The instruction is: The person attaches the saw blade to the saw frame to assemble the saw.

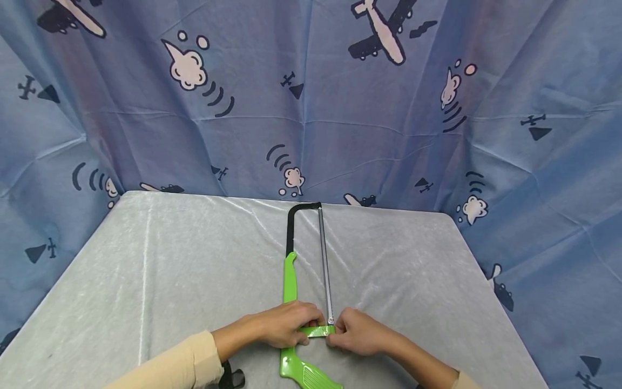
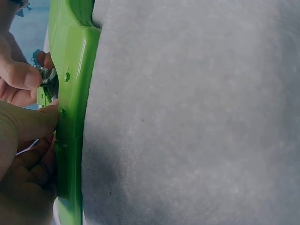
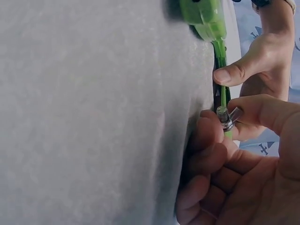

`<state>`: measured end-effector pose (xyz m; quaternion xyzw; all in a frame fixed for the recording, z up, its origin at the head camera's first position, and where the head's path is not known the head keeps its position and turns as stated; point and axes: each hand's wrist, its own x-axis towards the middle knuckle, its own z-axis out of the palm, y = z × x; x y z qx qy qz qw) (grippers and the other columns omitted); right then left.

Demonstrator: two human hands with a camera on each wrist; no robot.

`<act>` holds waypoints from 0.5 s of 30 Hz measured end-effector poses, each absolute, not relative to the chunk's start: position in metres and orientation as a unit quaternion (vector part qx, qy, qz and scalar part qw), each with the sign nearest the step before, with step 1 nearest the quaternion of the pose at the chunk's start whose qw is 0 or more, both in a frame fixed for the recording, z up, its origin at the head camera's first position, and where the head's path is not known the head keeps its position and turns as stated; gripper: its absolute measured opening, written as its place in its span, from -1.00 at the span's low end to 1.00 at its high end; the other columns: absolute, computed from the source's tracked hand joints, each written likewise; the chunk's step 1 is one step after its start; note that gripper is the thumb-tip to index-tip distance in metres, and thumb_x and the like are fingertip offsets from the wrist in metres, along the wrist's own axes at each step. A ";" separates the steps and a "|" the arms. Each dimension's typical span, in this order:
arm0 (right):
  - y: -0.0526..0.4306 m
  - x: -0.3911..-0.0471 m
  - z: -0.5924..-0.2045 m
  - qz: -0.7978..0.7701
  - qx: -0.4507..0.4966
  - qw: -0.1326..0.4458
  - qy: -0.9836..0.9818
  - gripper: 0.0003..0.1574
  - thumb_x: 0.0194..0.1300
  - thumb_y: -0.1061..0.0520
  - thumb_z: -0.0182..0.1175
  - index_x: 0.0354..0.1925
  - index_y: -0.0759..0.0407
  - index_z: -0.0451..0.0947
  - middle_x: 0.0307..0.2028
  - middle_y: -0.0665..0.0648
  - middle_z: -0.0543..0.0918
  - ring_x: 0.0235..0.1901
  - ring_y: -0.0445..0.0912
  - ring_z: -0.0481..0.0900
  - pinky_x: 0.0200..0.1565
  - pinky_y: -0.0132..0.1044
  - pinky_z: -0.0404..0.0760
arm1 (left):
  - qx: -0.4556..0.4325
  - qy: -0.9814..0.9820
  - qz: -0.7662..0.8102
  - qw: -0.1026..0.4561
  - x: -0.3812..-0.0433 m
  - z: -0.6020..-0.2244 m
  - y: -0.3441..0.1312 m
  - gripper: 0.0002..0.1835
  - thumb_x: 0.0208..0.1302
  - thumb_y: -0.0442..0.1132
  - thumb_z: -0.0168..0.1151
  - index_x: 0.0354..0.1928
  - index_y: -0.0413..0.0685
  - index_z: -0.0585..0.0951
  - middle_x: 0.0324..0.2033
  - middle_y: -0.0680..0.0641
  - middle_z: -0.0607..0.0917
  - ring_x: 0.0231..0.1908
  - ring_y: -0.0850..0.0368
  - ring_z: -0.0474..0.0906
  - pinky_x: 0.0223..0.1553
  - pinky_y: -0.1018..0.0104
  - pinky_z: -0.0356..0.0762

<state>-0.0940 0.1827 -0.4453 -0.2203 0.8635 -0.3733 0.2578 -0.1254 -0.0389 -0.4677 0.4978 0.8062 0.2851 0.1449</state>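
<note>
A hacksaw (image 1: 290, 278) with a green handle and black front frame lies on the table, its blade (image 1: 325, 265) on the right side. My left hand (image 1: 286, 324) holds the green frame by its short cross arm, thumb and fingers on either side. At the arm's end, my right hand (image 1: 364, 332) pinches a metal wing nut (image 3: 227, 121) on a threaded screw between thumb and fingers. The left wrist view shows the screw thread (image 2: 45, 74) beside the right thumb. Part of the green frame is hidden under the left hand.
A pale grey plush cloth (image 1: 204, 259) covers the table. Behind it hangs a blue curtain (image 1: 340, 146) printed with planes and clouds. A black strap (image 1: 230, 377) shows by the left sleeve (image 1: 194, 359).
</note>
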 end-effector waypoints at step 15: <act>0.187 -0.096 -0.447 -0.450 -0.176 0.338 0.808 -0.57 0.14 0.20 0.21 -0.75 0.43 0.44 -0.83 -0.10 0.37 -0.85 -0.33 0.22 -0.76 -0.46 0.22 | 0.496 0.807 0.285 0.144 -0.125 -0.469 -0.038 -0.66 0.09 -0.40 0.41 -0.07 0.03 0.62 -0.31 0.22 0.53 -0.29 0.44 0.42 -0.21 0.62 0.36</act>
